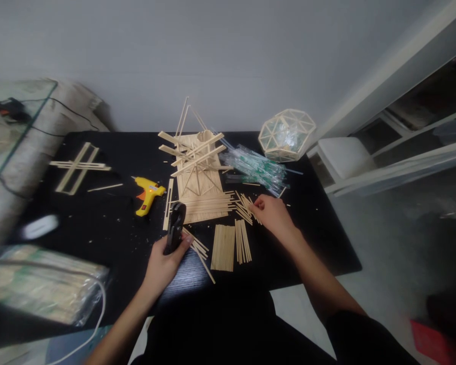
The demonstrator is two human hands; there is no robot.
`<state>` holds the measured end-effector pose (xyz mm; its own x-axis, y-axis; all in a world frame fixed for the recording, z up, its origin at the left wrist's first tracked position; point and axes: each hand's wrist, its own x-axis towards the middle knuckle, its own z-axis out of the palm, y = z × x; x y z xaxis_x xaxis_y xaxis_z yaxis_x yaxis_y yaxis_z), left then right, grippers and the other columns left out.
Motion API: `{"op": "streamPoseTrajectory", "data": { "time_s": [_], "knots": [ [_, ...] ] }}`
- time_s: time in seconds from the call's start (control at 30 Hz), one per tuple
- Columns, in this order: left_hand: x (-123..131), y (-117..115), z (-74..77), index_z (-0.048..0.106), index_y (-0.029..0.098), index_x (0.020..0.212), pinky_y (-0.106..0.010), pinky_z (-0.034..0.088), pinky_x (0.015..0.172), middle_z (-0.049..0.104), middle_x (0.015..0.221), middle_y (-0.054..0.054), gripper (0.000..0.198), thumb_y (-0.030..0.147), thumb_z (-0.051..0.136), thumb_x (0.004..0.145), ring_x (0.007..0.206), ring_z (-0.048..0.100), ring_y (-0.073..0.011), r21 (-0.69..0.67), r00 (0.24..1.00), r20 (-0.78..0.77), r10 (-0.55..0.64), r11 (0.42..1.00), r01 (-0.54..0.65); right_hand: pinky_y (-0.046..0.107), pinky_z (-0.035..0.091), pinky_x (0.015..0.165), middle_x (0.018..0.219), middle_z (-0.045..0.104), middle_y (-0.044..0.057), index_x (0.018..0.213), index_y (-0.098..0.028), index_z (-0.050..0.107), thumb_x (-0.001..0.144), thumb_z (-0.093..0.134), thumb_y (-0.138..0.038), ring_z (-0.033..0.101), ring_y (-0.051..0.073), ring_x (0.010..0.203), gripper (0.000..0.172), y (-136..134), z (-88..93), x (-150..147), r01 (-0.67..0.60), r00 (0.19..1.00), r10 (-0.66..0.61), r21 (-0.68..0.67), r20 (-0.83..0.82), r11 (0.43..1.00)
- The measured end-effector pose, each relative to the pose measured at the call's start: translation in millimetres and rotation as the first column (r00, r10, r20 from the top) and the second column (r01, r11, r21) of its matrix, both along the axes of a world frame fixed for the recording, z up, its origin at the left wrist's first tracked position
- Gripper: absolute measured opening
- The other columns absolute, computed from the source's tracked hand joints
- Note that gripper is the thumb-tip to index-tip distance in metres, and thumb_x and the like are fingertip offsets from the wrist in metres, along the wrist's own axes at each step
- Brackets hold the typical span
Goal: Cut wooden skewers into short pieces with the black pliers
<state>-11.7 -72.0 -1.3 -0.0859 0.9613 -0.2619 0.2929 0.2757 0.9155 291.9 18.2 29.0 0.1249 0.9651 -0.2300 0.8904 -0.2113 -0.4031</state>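
Note:
My left hand [168, 259] is closed round a black hand tool [176, 225] with a rounded, curved head; its exact kind is unclear. Several loose wooden sticks [202, 251] lie fanned out by that hand's fingertips. My right hand [271, 213] pinches at the edge of a heap of short wooden sticks [245, 209], its fingertips closed on sticks there. Between the hands, a tight row of cut sticks [223, 247] lies flat beside a smaller, looser row [242, 241]. Behind them stands a stick structure [195, 154] on a slatted wooden base [205, 217], with longer sticks [209, 203] laid across it.
A yellow glue gun [147, 195] lies left of the base, near a crossed stick frame [78, 166]. Plastic-wrapped sticks [256, 167] and a faceted stick dome [287, 134] are at the back right. A bagged stick pack [45, 284] and white cable [103, 299] occupy the front left.

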Motion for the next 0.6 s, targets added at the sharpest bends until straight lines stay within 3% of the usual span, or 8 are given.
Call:
{"op": "streamPoseTrajectory", "data": {
  "time_s": [0.13,0.23,0.3,0.43,0.5,0.6],
  "knots": [
    [4,3,2.1,0.069,0.017,0.079,-0.025,0.040,0.050,0.057,0.061,0.001,0.038,0.054,0.074,0.082,0.055,0.051,-0.0136,0.001,1.000,0.017,0.005,1.000,-0.005,0.030,0.049,0.072,0.078,0.074,0.004,0.083,-0.019,0.072,0.090,0.072,-0.028,0.068,0.018,0.072,0.011,-14,6.4,-16,-0.083,0.940,0.099,0.064,-0.327,0.995],
    [11,5,4.4,0.069,0.016,0.076,-0.025,0.041,0.052,0.057,0.060,0.001,0.037,0.052,0.075,0.080,0.055,0.049,-0.0128,0.020,1.000,0.027,0.005,1.000,-0.006,0.029,0.053,0.072,0.082,0.074,0.003,0.087,-0.019,0.072,0.087,0.074,-0.027,0.069,0.017,0.075,0.009,-36,7.8,-41,-0.255,0.736,0.194,0.000,-0.649,0.967],
    [18,5,5.4,0.069,0.016,0.075,-0.025,0.043,0.054,0.058,0.061,0.001,0.036,0.051,0.076,0.079,0.056,0.050,-0.0127,0.043,0.999,0.039,0.012,0.999,-0.013,0.030,0.056,0.074,0.085,0.074,0.003,0.092,-0.018,0.071,0.082,0.079,-0.026,0.070,0.017,0.078,0.015,-52,5.4,-58,-0.325,0.590,0.162,-0.050,-0.791,0.944],
    [32,3,3.5,0.069,0.015,0.073,-0.025,0.043,0.054,0.058,0.062,0.001,0.034,0.048,0.076,0.079,0.057,0.049,-0.0123,0.083,0.997,0.069,0.037,0.996,-0.043,0.030,0.057,0.067,0.079,0.071,0.001,0.089,-0.019,0.068,0.082,0.078,-0.026,0.069,0.016,0.070,0.014,-70,-3.0,-75,-0.336,0.417,0.006,-0.148,-0.909,0.930],
    [38,1,1.2,0.070,0.015,0.073,-0.024,0.041,0.053,0.057,0.061,0.001,0.033,0.047,0.076,0.080,0.056,0.047,-0.0120,0.090,0.995,0.089,0.034,0.995,-0.042,0.029,0.056,0.064,0.077,0.070,0.000,0.088,-0.019,0.067,0.085,0.075,-0.027,0.067,0.014,0.066,0.011,-73,-5.7,-75,-0.320,0.391,-0.028,-0.164,-0.920,0.933],
    [47,0,-1.7,0.070,0.015,0.072,-0.024,0.040,0.053,0.057,0.060,0.001,0.033,0.047,0.076,0.080,0.055,0.047,-0.0118,0.091,0.992,0.120,0.026,0.995,-0.037,0.029,0.054,0.068,0.080,0.070,0.000,0.088,-0.019,0.068,0.084,0.077,-0.028,0.067,0.015,0.072,0.013,-75,-7.4,-74,-0.256,0.473,0.026,-0.109,-0.881,0.961]
  ]
}}
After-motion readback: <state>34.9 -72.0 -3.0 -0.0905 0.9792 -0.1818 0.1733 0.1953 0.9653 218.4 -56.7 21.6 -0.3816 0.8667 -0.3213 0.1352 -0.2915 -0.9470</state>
